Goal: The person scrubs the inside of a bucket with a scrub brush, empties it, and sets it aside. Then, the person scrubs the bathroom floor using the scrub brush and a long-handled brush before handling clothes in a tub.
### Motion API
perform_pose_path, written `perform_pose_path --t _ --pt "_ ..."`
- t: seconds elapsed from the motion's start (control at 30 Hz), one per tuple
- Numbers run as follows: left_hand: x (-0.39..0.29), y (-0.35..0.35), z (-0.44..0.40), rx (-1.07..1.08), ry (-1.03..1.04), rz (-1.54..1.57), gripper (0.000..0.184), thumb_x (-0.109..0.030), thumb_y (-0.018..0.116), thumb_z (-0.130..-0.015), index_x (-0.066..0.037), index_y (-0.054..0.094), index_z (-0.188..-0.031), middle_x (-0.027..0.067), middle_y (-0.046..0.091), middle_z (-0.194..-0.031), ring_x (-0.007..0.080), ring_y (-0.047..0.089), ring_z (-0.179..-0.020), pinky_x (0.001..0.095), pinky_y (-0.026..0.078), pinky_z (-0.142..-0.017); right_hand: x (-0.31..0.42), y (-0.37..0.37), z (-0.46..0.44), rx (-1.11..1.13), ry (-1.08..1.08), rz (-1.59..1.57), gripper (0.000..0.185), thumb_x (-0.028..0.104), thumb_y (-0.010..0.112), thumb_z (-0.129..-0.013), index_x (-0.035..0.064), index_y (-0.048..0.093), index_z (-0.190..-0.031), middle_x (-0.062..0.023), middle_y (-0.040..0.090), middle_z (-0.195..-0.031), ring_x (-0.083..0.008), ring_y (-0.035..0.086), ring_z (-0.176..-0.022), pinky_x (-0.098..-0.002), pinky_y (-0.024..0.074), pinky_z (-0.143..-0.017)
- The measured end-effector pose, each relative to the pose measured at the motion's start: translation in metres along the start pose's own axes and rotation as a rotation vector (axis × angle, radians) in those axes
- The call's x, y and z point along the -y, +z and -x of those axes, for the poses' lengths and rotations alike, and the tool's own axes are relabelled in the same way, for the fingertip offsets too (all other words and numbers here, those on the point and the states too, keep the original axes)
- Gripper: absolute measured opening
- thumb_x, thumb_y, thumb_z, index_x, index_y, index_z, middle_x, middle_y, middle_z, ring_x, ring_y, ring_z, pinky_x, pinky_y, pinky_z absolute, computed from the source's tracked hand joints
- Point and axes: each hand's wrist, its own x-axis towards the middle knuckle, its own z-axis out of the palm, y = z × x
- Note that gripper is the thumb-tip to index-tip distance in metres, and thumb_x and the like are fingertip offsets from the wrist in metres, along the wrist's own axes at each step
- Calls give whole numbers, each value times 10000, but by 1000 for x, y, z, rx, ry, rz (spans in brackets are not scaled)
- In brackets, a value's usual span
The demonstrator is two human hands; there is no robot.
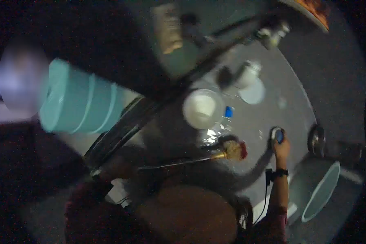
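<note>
My right hand (282, 147) is closed around a small rounded blue-and-white object (278, 135) over the grey surface; its exact kind is unclear. A long-handled brush (234, 151), with a gold collar and pale bristles tipped dark red, reaches across from the left. Its handle runs back into my left hand (125, 171), which is in deep shadow and seems closed on it, though the fingers hardly show. Beyond the brush head stands a round white tub (204, 109) with pale contents. A small blue piece (229, 112) lies beside the tub.
A white round lid or dish (252, 91) is near the far side. At left is a large ribbed turquoise container (83, 99). A pale green basin (323, 191) stands at lower right. A dark bar (122, 126) crosses the left side, and cables hang by both forearms.
</note>
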Motion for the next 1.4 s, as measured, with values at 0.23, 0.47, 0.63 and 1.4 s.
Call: perform_pose_path --t 0.23,0.47,0.63,1.4 --pt "-19 17 89 268 -265 -111 235 -334 571 -669 -161 603 -826 73 584 -654 280 555 -557 381 435 -471 -41 3 -45 -25 -145 -103 482 177 612 -690 42 491 -1137 -185 555 -1043 -326 544 -951 -344 433 -812" --pt "17 65 144 552 -406 -160 382 -336 548 -714 -100 539 -1014 132 578 -853 270 568 -744 360 453 -616 -40 -4 -32 59 -173 46 550 193 598 -694 36 421 -1190 -189 499 -1125 -333 519 -982 -366 437 -801" --pt "-9 67 96 526 -687 -40 399 -288 528 -750 -83 487 -1090 153 549 -963 299 540 -859 374 434 -722 -13 3 -16 -11 -177 101 537 247 565 -706 111 408 -1202 -172 493 -1098 -357 552 -860 -407 450 -735" --pt "-36 11 -230 -120 -498 848 304 -269 592 -760 -2 538 -894 99 549 -841 182 553 -710 307 470 -558 101 60 49 75 -418 -87 460 260 646 -625 153 554 -1062 -164 594 -909 -321 592 -749 -379 480 -670"
